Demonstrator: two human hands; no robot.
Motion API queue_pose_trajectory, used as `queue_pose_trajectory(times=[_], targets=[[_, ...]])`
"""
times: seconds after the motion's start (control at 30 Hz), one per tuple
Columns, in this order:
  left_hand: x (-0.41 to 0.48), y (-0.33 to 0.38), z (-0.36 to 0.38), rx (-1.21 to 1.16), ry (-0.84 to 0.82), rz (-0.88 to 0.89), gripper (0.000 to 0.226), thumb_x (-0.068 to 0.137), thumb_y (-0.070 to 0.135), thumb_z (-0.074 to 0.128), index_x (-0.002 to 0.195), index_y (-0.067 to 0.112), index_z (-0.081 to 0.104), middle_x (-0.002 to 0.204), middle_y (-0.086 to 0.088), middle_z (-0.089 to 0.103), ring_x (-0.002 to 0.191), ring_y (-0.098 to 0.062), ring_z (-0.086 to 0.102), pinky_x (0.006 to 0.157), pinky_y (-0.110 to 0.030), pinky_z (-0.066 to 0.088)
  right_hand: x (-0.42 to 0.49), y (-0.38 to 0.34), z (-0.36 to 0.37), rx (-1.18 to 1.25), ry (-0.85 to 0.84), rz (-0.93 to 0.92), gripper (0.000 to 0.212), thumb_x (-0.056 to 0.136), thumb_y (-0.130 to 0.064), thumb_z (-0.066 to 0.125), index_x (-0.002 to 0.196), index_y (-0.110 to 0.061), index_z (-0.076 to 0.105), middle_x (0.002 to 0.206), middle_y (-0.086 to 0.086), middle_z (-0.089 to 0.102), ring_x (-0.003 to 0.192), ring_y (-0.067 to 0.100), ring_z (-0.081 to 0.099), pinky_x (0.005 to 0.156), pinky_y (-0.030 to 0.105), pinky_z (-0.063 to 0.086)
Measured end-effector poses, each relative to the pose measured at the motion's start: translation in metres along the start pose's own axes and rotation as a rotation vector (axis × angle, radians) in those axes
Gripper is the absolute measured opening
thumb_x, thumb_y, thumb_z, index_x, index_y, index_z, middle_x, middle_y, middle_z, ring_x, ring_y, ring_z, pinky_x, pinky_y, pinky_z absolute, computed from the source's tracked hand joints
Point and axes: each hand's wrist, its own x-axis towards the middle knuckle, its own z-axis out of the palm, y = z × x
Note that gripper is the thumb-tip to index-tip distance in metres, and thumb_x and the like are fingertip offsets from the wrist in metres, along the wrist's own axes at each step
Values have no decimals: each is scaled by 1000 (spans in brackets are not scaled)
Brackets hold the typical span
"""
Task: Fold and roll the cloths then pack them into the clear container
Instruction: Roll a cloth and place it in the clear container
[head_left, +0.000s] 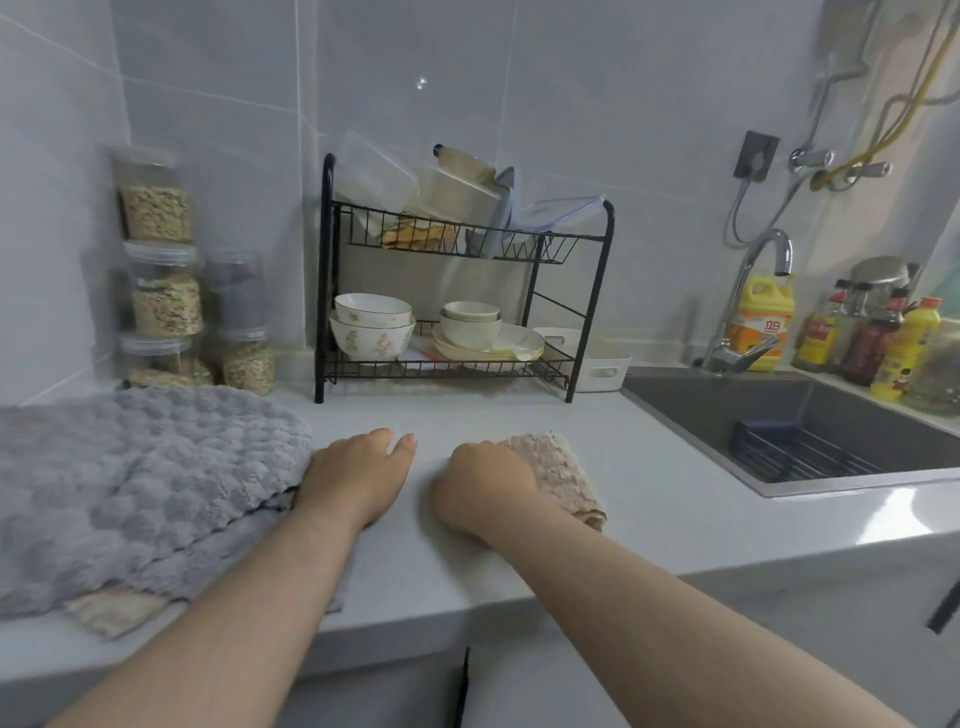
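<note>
A rolled beige cloth (563, 473) is seen near the middle of the tabletop (654, 467), toward its front edge, and its left end is gripped by the right hand (483, 488) with fingers curled over it. The left hand (358, 478) is laid on the tabletop with fingers relaxed and nothing held, just beside the right edge of a grey cloth (140, 483) spread over the left end. Clear containers (379, 176) are stacked on a dish rack (597, 291) at the back edge.
</note>
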Motion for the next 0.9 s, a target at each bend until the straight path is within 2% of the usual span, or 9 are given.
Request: queue_pose_trajectory(times=[0.07,0.17,0.33,0.43,0.53,0.63,0.7,0.73,0.9], targets=[[1,-1,0,-12,-4,-4,50,96,53,23,106,20,59,119,-9,63,108,-32,54,91,-39,42,-5,-2,7,-88,0,-49,42,97,-26,39,132,-4,49,131,21,48,116,34,53,88,37,46],[-1,-2,0,-28,5,-1,49,96,53,25,106,22,61,116,-7,65,106,-30,55,91,-38,43,-13,4,9,-106,13,-142,44,96,-27,39,132,-2,44,131,22,45,113,40,52,89,41,44],[-1,-2,-1,-38,19,6,48,96,53,24,83,18,54,93,-5,64,90,-29,55,83,-39,46,-57,24,-23,191,-9,-279,40,99,-39,42,134,-21,49,127,6,60,115,29,54,91,35,43],[-1,0,-2,-11,18,-8,48,96,54,23,77,18,49,86,-3,61,86,-27,55,77,-37,44,-70,43,-38,318,197,-256,27,96,-32,46,115,-27,65,108,-3,70,102,20,61,85,31,48],[-3,0,0,3,20,0,49,96,54,23,74,18,48,83,-2,61,84,-26,56,76,-37,44,-48,74,-35,312,403,-5,26,92,-29,47,108,-23,67,107,-2,69,101,21,60,84,31,49],[-7,5,-4,3,-22,40,43,98,50,25,98,20,57,116,-3,63,107,-26,55,88,-38,42,-21,106,-22,416,287,207,42,94,-36,46,131,-19,57,133,2,58,122,22,51,98,31,40],[-11,6,-4,-37,-44,124,46,101,46,27,136,25,47,148,4,43,136,-17,38,108,-36,31,-14,115,-11,539,195,123,46,95,-37,49,138,-21,52,143,-1,51,130,19,46,103,28,34],[-12,6,-3,-73,-39,189,48,101,44,28,145,27,38,155,8,32,143,-11,27,114,-32,23,-14,117,-7,533,166,55,46,95,-37,51,139,-23,52,144,-3,49,131,18,45,104,26,32],[-13,44,-4,-142,14,493,52,100,40,40,150,32,27,158,16,18,139,8,7,111,-16,5,-7,121,3,357,125,-14,47,93,-39,51,139,-30,50,145,-5,48,133,22,42,109,33,32]])
